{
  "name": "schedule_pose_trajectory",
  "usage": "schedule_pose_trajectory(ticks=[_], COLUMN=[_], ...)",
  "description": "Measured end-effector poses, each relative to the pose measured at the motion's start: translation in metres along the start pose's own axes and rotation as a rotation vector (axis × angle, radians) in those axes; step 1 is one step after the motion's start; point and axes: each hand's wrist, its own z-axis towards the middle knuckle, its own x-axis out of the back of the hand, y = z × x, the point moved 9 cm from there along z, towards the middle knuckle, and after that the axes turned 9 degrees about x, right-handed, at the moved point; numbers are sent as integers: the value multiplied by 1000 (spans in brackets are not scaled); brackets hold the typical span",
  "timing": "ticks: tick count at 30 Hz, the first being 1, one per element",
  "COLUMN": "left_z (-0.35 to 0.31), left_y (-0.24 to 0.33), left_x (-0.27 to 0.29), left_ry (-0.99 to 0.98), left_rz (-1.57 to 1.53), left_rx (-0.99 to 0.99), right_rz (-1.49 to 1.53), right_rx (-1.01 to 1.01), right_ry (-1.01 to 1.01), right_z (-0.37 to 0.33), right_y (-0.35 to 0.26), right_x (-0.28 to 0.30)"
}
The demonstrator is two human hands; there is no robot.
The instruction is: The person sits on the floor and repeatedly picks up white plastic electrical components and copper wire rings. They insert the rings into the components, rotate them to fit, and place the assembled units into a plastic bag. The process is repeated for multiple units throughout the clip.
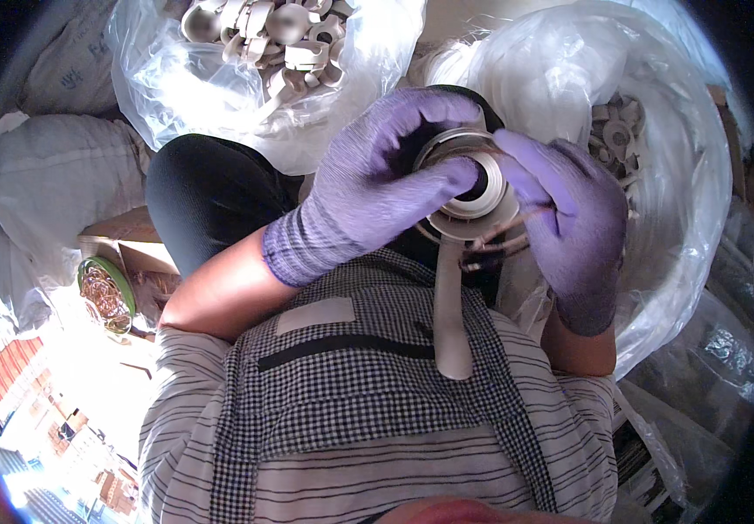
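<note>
My left hand (386, 166), in a purple knit glove, is closed round a pale plastic part with a round, ringed head (475, 206). Its thumb lies across the opening in that head. A long, smooth handle (453, 336) hangs from the part toward my apron. My right hand (574, 210), gloved the same, curls at the head's right side with its fingers bent against the rim. Thin brown loops that look like rubber bands (504, 236) stretch between the head and the right hand's fingers. Fingertips of both hands are partly hidden behind the part.
A clear plastic bag (145, 96) beyond my knee holds many pale curved plastic pieces (307, 54). Another large clear bag (683, 227) at the right contains similar pieces (617, 131). At the left, a green-rimmed bowl (124, 284) of brown bands stands by a cardboard box (124, 231).
</note>
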Motion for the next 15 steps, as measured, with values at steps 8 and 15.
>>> schedule_pose_trajectory(ticks=[8, 15], left_z=[1, -4], left_y=[14, 9], left_x=[5, -2], left_ry=[272, 351], left_rz=[531, 466], left_rx=[-209, -239], right_rz=[232, 261], right_rx=[-121, -270], right_ry=[278, 211], right_z=[-7, -51], right_y=[25, 18], right_x=[-18, -47])
